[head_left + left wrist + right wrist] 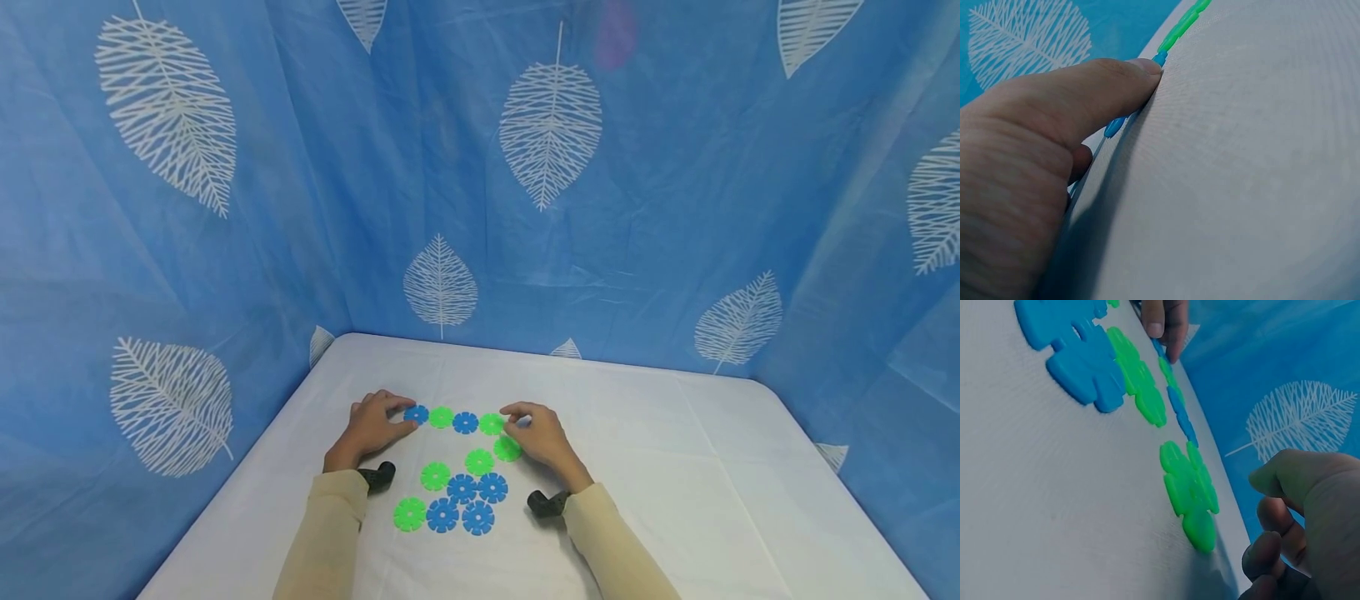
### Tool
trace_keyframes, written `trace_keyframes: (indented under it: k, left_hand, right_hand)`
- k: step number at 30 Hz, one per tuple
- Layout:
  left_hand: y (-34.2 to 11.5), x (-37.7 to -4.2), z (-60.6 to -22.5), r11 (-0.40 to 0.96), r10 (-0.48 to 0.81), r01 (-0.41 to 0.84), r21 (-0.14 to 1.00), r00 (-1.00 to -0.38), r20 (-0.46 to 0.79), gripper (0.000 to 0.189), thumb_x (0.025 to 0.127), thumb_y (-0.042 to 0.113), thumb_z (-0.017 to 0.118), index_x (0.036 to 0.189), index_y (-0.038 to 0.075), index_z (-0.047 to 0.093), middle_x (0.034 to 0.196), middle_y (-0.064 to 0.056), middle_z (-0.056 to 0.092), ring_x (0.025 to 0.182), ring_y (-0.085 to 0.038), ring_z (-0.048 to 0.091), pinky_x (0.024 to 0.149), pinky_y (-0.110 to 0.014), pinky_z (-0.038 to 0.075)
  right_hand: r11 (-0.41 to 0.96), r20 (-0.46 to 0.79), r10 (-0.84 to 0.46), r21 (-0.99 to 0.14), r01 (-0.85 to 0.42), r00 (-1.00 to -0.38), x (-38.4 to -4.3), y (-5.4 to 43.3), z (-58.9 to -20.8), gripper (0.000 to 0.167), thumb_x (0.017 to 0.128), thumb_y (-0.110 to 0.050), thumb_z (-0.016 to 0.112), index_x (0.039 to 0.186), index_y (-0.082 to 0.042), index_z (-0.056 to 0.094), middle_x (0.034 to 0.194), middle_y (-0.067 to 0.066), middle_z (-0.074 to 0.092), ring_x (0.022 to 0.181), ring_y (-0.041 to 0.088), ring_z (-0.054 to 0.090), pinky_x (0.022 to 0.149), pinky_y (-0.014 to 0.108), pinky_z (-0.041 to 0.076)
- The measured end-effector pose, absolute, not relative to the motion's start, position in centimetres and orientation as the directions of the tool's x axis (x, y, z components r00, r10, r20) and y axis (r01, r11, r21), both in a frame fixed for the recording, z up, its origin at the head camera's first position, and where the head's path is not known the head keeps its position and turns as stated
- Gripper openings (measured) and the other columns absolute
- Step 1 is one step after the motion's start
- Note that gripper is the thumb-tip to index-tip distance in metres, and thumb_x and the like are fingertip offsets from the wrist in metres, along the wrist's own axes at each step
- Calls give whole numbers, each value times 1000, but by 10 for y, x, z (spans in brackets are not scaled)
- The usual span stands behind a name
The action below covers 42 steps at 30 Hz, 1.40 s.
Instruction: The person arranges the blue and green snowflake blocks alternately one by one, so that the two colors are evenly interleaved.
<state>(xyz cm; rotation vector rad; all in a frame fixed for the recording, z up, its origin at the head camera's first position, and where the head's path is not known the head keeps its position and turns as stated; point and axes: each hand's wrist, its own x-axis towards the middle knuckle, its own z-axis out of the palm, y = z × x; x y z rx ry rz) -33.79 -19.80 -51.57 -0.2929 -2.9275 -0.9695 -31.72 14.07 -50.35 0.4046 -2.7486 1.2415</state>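
Observation:
Flat notched building discs, blue and green, lie on a white-covered table. My left hand (pixel 372 425) pinches the edges of a blue disc (pixel 418 414) at the left end of the back row, thumb on the near side. To its right, a green disc (pixel 441 417), a blue disc (pixel 465 423) and another green disc (pixel 492 424) continue the row. My right hand (pixel 546 435) hovers by the row's right end, fingers loosely bent and holding nothing. In the right wrist view its thumb stands apart from the nearest green discs (pixel 1188 481).
Nearer to me, several more discs lie flat, among them a green disc (pixel 409 514) and a blue disc (pixel 478 517). A black wrist camera (pixel 378 477) sticks out from the left sleeve. Blue leaf-print curtains (pixel 480 167) border the white table (pixel 675 467).

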Motion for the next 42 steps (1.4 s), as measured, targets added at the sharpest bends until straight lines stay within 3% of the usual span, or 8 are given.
trace_keyframes:
  k: [8,16,24,33,42]
  left_hand:
    - [-198,-338,-514,786,166,193,587,-981,100,45,84,42,77,126,26,70,115,-1,63,116,-25,53,99,-48,28]
    - [-198,-339,-518,789,180,211,577,-977,112,45,85,43,77,126,26,70,117,-2,64,117,-26,53,98,-49,29]
    - [-197,-336,-514,781,162,196,594,-981,110,44,84,41,78,125,26,71,116,-2,64,115,-25,53,98,-48,28]
    - [-196,-337,-516,775,159,195,601,-981,112,42,84,41,79,123,28,72,113,-1,64,112,-24,53,98,-48,28]
    - [-197,-341,-520,773,165,200,602,-980,114,43,83,42,78,124,28,72,114,-2,63,113,-24,53,99,-49,26]
  right_hand:
    - [604,232,-233,-727,-328,-944,-309,147,-492,22,92,-18,71,114,-21,75,97,-3,70,67,9,54,63,25,46]
    - [545,248,-287,-752,-370,-925,-294,144,-473,26,91,-19,73,118,-17,73,100,0,68,56,10,51,50,26,44]
    - [534,242,-336,-747,-396,-910,-277,143,-462,28,92,-22,74,120,-22,72,99,-5,66,57,8,51,52,25,45]
    - [513,205,-411,-753,-411,-888,-264,154,-473,32,93,-25,73,122,-11,70,103,5,67,52,3,46,50,24,43]
    - [452,117,-455,-824,-342,-883,-252,156,-484,34,92,-24,73,124,-12,68,108,11,67,48,0,41,48,22,40]
